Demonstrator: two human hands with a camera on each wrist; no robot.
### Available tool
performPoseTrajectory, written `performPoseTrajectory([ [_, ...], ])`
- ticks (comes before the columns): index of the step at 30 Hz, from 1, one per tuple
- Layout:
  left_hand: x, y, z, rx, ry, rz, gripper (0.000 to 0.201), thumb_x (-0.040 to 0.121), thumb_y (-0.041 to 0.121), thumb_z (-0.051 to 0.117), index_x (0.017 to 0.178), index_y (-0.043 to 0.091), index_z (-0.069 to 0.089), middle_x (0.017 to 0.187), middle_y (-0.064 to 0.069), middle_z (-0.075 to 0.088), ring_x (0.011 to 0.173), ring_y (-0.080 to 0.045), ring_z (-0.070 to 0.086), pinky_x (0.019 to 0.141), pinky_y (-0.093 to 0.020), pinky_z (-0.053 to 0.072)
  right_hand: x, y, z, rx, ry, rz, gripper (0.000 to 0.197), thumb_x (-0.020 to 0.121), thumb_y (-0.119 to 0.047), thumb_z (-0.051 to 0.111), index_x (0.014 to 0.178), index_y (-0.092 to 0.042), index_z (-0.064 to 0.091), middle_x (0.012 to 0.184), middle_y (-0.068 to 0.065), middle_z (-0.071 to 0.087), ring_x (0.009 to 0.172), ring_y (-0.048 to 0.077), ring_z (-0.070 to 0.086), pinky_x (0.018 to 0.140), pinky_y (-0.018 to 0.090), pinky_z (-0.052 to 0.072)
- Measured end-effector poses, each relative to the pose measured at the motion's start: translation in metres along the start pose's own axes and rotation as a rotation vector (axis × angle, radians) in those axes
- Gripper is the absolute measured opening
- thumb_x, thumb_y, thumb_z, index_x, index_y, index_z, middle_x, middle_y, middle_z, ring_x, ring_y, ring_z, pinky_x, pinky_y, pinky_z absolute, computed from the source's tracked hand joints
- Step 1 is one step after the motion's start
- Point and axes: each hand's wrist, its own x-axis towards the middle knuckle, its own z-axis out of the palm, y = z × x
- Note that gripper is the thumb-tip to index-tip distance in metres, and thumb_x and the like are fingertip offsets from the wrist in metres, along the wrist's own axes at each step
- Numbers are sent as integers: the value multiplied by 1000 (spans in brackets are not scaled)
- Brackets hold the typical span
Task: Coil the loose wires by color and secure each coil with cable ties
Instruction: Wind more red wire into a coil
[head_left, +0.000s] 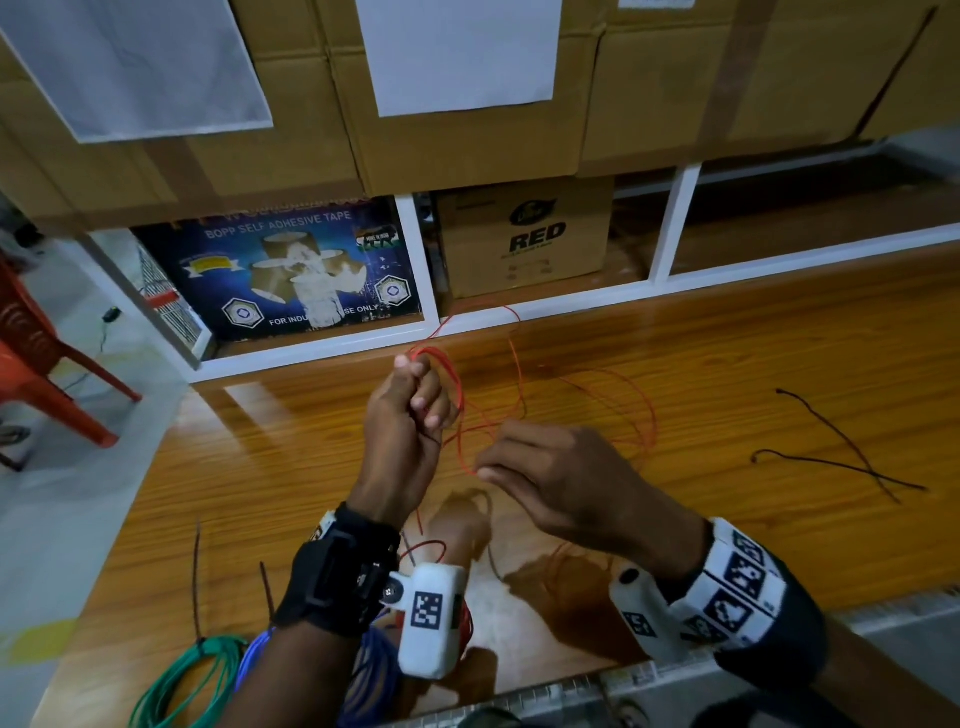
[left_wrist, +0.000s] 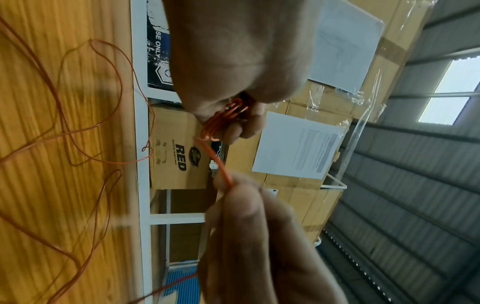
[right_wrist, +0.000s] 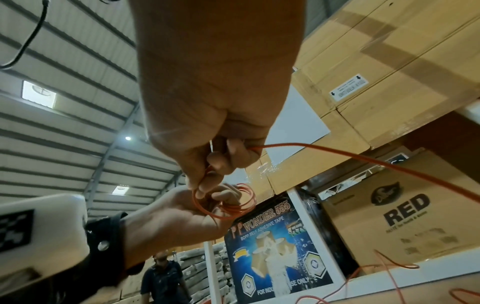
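Coiling the red wire: feed each turn under light tension.

My left hand (head_left: 410, 415) is closed around the started coil (right_wrist: 228, 203) of red wire (head_left: 613, 395); my right hand (head_left: 550, 478), just beside it, pinches the feed strand. From the coil, the loose wire trails outward across the tabletop (head_left: 727, 338) toward the white shelf frame. I should let the strand slide through the pinch, match every loop to the coil, and clear crossings before they tighten. Black cable ties (head_left: 841, 457) lie well right of the coil; the green coil (head_left: 182, 675) sits near my left wrist.

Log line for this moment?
left hand: holds red coil | right hand: pinches red wire | green coil: tied
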Motion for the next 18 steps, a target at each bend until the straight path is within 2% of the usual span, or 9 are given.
performPoseTrajectory([
  [3, -10, -3, 12, 56, -16, -2, 33, 112, 28, 30, 85, 16, 46, 62, 3, 32, 51, -10, 35, 51, -22, 32, 10, -3, -1, 39, 25, -13, 22, 104, -26, 52, 106, -13, 70, 97, 0, 61, 72, 14, 56, 54, 37, 50],
  [5, -16, -7, 17, 120, -41, 2, 32, 111, 30, 30, 87, 15, 46, 65, -1, 33, 55, -13, 35, 53, -24, 31, 15, -3, -2, 45, 66, -23, 18, 103, -22, 57, 108, -12, 70, 100, 2, 64, 77, 14, 58, 57, 36, 52],
  [7, -20, -13, 18, 220, -84, 35, 33, 111, 32, 32, 90, 11, 48, 70, -8, 35, 61, -21, 33, 58, -28, 29, 20, -2, -5, 38, 132, -31, 16, 101, -19, 62, 107, -10, 73, 101, 4, 67, 83, 15, 62, 63, 33, 54],
  [9, -24, -19, 16, 323, -130, 64, 40, 111, 32, 33, 96, -1, 51, 78, -12, 42, 69, -25, 35, 61, -32, 32, 23, 2, -9, -2, 194, -32, 15, 100, -19, 65, 107, -9, 74, 100, 6, 68, 84, 16, 63, 67, 28, 54],
  [11, -26, -23, 17, 384, -155, 48, 48, 111, 32, 34, 97, -12, 50, 70, -12, 40, 59, -22, 37, 55, -31, 27, 26, 10, -13, -43, 224, -32, 18, 99, -25, 66, 107, -11, 75, 97, 5, 69, 80, 15, 64, 67, 26, 54],
  [13, -28, -25, 17, 354, -175, -13, 46, 110, 32, 37, 89, -6, 54, 60, -5, 32, 49, -12, 28, 51, -31, 17, 27, 21, -18, -49, 245, 11, 28, 98, -41, 66, 102, -15, 75, 89, 1, 68, 73, 12, 63, 61, 30, 54],
  [15, -29, -24, 15, 289, -207, -101, 40, 106, 34, 40, 81, 8, 56, 56, -1, 29, 47, -9, 24, 48, -26, 17, 28, 31, -24, -1, 258, 106, 44, 94, -59, 62, 93, -17, 75, 79, -4, 66, 67, 10, 60, 56, 34, 51],
  [16, -30, -24, 15, 268, -214, -140, 38, 104, 33, 40, 77, 11, 55, 55, 1, 29, 46, -9, 23, 46, -23, 19, 27, 35, -26, 35, 262, 138, 47, 91, -62, 63, 90, -17, 75, 77, -5, 65, 65, 9, 59, 55, 35, 50],
  [18, -29, -23, 14, 247, -216, -191, 36, 103, 32, 39, 77, 10, 52, 54, 3, 27, 46, -8, 22, 45, -20, 19, 25, 40, -26, 122, 261, 164, 41, 88, -56, 69, 86, -16, 76, 77, -7, 66, 67, 7, 58, 56, 33, 49],
])
